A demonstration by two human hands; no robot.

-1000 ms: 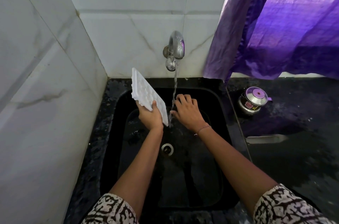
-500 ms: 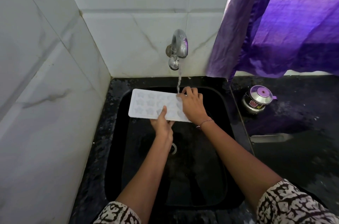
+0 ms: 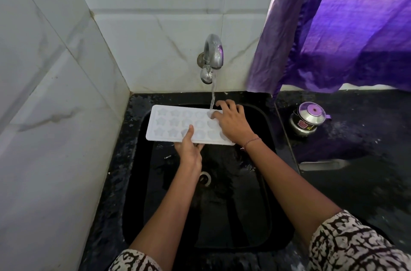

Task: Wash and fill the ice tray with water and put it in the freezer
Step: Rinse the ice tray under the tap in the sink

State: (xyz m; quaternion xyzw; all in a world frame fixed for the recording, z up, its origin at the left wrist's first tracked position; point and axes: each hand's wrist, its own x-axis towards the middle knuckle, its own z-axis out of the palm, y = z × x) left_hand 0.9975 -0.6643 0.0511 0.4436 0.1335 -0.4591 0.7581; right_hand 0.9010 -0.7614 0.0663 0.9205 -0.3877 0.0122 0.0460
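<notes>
Ice tray is being washed right now, so this looks like the first step of the job. It is held flat over the far end of the black sink, cups facing up, just under the tap. A thin stream of water falls from the tap onto the right end of the tray.

The left hand grips the near edge of the tray, thumb on top and fingers underneath. The right hand lies open on the right end of the tray, fingers spread, next to where the water lands. It seems to be rubbing the cups clean.

The tray is white and long, with three rows of small cups. Many cups are shaped like stars. It looks light and a little bendy.

Next, the tray likely needs sliding sideways so that water reaches every cup, and it must stay level so nothing spills.
</notes>
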